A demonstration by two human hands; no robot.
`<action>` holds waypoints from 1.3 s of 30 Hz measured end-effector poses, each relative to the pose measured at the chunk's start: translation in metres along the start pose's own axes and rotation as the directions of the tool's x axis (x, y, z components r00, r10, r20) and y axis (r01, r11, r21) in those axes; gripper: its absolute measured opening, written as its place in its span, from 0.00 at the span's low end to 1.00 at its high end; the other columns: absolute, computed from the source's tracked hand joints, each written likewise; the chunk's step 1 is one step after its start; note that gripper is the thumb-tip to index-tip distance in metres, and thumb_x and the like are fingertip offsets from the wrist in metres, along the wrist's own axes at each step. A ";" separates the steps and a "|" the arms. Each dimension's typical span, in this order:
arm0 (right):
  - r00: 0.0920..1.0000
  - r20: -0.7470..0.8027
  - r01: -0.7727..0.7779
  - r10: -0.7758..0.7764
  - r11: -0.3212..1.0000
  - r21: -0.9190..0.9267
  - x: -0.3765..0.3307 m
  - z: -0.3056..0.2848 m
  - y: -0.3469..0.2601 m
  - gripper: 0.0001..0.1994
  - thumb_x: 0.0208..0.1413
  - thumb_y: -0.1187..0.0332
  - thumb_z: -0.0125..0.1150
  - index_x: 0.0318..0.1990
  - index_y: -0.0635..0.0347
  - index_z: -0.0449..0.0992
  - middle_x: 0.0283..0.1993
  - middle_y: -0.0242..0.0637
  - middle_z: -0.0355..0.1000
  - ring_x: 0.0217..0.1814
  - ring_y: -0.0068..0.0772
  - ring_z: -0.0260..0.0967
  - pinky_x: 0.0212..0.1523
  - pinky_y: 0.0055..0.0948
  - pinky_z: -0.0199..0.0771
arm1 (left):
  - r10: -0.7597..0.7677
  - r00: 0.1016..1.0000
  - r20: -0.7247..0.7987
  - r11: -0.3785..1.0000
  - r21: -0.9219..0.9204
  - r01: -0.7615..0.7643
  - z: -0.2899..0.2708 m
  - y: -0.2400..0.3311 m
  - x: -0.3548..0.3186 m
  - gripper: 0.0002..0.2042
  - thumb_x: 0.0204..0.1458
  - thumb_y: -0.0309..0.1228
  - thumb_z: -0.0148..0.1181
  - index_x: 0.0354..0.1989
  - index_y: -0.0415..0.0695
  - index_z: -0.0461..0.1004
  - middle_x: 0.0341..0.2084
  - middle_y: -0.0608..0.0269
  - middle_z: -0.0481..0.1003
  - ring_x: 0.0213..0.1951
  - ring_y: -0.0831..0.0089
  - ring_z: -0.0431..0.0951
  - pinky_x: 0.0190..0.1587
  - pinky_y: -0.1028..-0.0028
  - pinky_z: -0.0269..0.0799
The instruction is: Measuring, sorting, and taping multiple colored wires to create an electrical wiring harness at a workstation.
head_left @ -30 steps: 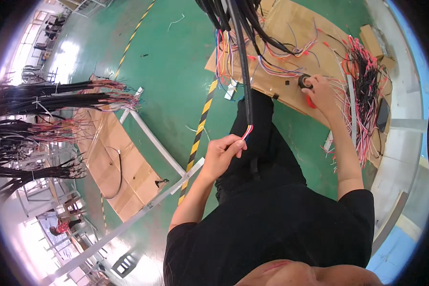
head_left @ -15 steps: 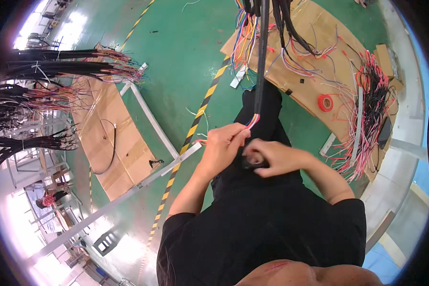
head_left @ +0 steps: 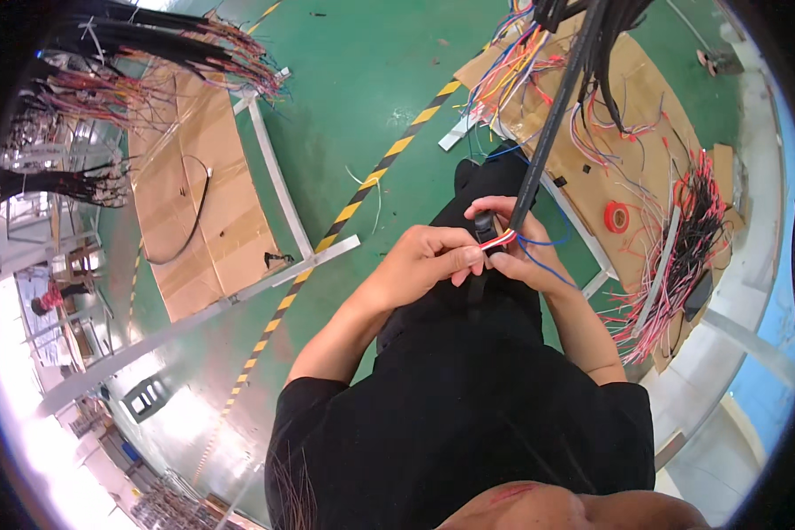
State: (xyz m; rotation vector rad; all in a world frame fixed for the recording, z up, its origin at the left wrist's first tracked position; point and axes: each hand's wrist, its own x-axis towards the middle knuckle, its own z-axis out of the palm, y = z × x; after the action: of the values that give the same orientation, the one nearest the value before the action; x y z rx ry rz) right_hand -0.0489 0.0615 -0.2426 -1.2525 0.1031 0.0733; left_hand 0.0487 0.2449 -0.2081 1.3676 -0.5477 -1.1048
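A long black sleeved cable [head_left: 553, 140] runs down from the top toward my hands. White, red and yellow wires [head_left: 502, 239] come out of its lower end, and my left hand [head_left: 426, 262] pinches them between thumb and fingers. Close on the right, my right hand [head_left: 523, 268] curls around a roll of black tape [head_left: 484, 224], which sits against the wires. Its thumb is near the bundle, below the roll. Blue wires [head_left: 548, 242] stick out to the right, apart from the bundle, passing over my right hand.
To the right, a cardboard-covered table [head_left: 654, 106] carries a red tape roll [head_left: 617, 216] and a heap of red, black and white wires [head_left: 685, 243]. Another cardboard-topped table [head_left: 208, 203] stands left, near hanging black cable bundles [head_left: 150, 44]. Striped floor tape [head_left: 362, 194] runs between.
My right hand, blurred before, has come up to the wires with the tape roll. Blue wires now stand out to the right. The cable slants more, and the whole view has shifted.
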 end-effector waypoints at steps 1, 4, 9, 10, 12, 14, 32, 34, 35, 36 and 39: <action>0.999 0.038 -0.007 0.008 1.000 -0.012 -0.001 -0.005 0.000 0.30 0.47 0.67 0.65 0.58 0.61 0.63 0.55 0.40 0.64 0.55 0.27 0.64 0.53 0.25 0.65 | -0.037 0.999 0.039 0.999 -0.038 0.038 -0.002 0.002 0.001 0.13 0.60 0.37 0.54 0.28 0.41 0.76 0.16 0.72 0.68 0.20 0.86 0.64 0.22 0.82 0.53; 0.995 0.093 0.053 -0.048 0.997 -0.057 -0.001 -0.009 0.006 0.29 0.45 0.66 0.67 0.57 0.60 0.64 0.55 0.43 0.61 0.52 0.30 0.64 0.46 0.24 0.70 | -0.094 0.990 0.102 0.986 -0.125 0.106 -0.004 0.006 0.002 0.14 0.60 0.38 0.55 0.28 0.41 0.76 0.15 0.73 0.67 0.20 0.87 0.62 0.22 0.82 0.52; 0.963 0.225 0.135 -0.149 0.988 0.079 -0.003 -0.007 0.002 0.25 0.43 0.66 0.68 0.51 0.59 0.68 0.54 0.48 0.59 0.50 0.33 0.64 0.36 0.25 0.73 | -0.117 0.980 0.159 0.949 -0.272 0.158 -0.001 0.000 0.002 0.15 0.60 0.39 0.56 0.29 0.40 0.77 0.15 0.73 0.66 0.19 0.88 0.61 0.21 0.84 0.50; 0.960 0.236 0.130 -0.152 0.986 0.105 -0.003 -0.007 0.001 0.24 0.43 0.66 0.68 0.49 0.58 0.69 0.53 0.48 0.58 0.49 0.34 0.64 0.35 0.26 0.73 | -0.136 0.975 0.174 0.934 -0.305 0.185 0.000 -0.003 0.003 0.15 0.59 0.39 0.56 0.28 0.40 0.77 0.15 0.73 0.66 0.19 0.88 0.61 0.21 0.84 0.49; 0.951 0.242 0.181 -0.192 0.981 0.068 -0.002 -0.009 0.002 0.23 0.41 0.64 0.70 0.47 0.57 0.71 0.51 0.47 0.58 0.46 0.34 0.65 0.34 0.25 0.72 | -0.153 0.971 0.186 0.917 -0.340 0.209 0.002 -0.005 0.002 0.15 0.59 0.39 0.56 0.28 0.40 0.77 0.15 0.73 0.66 0.19 0.88 0.60 0.21 0.84 0.48; 0.964 0.240 0.074 -0.117 0.981 0.178 -0.005 -0.009 0.000 0.25 0.43 0.62 0.69 0.50 0.57 0.69 0.49 0.45 0.61 0.42 0.33 0.67 0.34 0.26 0.72 | -0.148 0.980 0.136 0.941 -0.285 0.182 0.005 -0.005 0.002 0.13 0.59 0.36 0.56 0.29 0.39 0.76 0.15 0.73 0.66 0.19 0.87 0.63 0.21 0.82 0.53; 0.998 0.063 0.001 -0.019 0.963 0.271 0.009 0.011 0.036 0.50 0.48 0.60 0.70 0.72 0.54 0.40 0.72 0.40 0.44 0.64 0.38 0.60 0.60 0.37 0.65 | 0.128 0.971 -0.204 0.988 0.110 -0.107 -0.007 -0.022 0.016 0.13 0.60 0.34 0.54 0.28 0.38 0.76 0.17 0.71 0.68 0.19 0.84 0.64 0.23 0.80 0.57; 0.986 0.075 0.109 -0.146 0.924 0.366 0.028 0.016 0.035 0.54 0.46 0.61 0.72 0.72 0.49 0.35 0.74 0.40 0.36 0.66 0.42 0.58 0.61 0.39 0.64 | -0.129 0.991 0.022 0.939 -0.319 0.130 -0.007 -0.013 0.009 0.14 0.61 0.36 0.53 0.29 0.37 0.75 0.16 0.74 0.64 0.18 0.86 0.57 0.20 0.82 0.50; 0.957 0.078 0.213 -0.279 0.861 0.461 0.038 0.019 0.031 0.58 0.44 0.61 0.74 0.73 0.44 0.31 0.76 0.39 0.29 0.69 0.45 0.55 0.62 0.40 0.64 | -0.125 0.992 0.015 0.940 -0.317 0.123 -0.007 -0.011 0.005 0.14 0.61 0.36 0.53 0.29 0.37 0.75 0.16 0.74 0.64 0.18 0.86 0.57 0.20 0.82 0.50; 0.965 -0.025 0.242 -0.261 0.850 0.467 0.045 0.022 0.024 0.63 0.32 0.59 0.80 0.72 0.49 0.36 0.74 0.44 0.42 0.69 0.59 0.53 0.61 0.50 0.66 | -0.173 0.979 0.113 0.867 -0.454 0.205 -0.006 -0.008 0.001 0.14 0.61 0.36 0.53 0.29 0.37 0.74 0.16 0.75 0.62 0.17 0.87 0.54 0.19 0.82 0.47; 0.750 0.553 0.324 -0.361 0.931 0.169 0.062 -0.015 0.013 0.40 0.40 0.61 0.76 0.63 0.55 0.63 0.62 0.48 0.59 0.60 0.47 0.63 0.57 0.44 0.67 | -0.203 0.949 0.241 0.723 -0.616 0.311 -0.008 -0.003 -0.008 0.14 0.61 0.36 0.53 0.30 0.38 0.73 0.15 0.76 0.59 0.17 0.88 0.52 0.18 0.83 0.42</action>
State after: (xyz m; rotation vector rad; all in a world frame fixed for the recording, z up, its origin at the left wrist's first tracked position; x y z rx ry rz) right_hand 0.0106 0.0508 -0.2665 -1.1199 -0.6562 0.1276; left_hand 0.0507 0.2561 -0.2105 0.7486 -0.0441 -1.4690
